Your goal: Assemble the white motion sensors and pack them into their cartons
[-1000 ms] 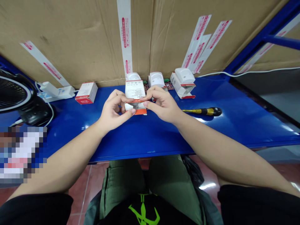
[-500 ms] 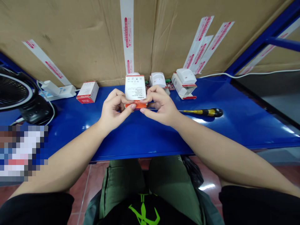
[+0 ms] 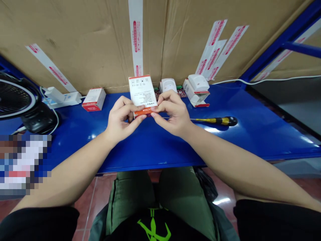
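A small white and red cardboard box [image 3: 141, 91] is held up over the blue table, its printed side facing me. My left hand [image 3: 122, 118] pinches the box's lower left edge between thumb and fingers. On the lower right edge, my right hand [image 3: 173, 112] grips the same box, thumb at the red end. Both thumbs rest close together along that red end. Behind my right hand lies a screwdriver [image 3: 218, 121] with a yellow and black handle; part of its shaft is hidden by the hand.
At the back stand a white sensor housing [image 3: 168, 85] by red circuit boards, and another white housing [image 3: 198, 82] on an opened box [image 3: 197, 97]. Leftward are a closed box [image 3: 94, 99], a power strip [image 3: 64, 99] and a black fan [image 3: 37, 115]. Cardboard [image 3: 87, 43] walls the table's [image 3: 150, 150] rear.
The box has tilted, its top swinging to the left and more of its printed face showing. Both hands keep their hold at nearly the same place.
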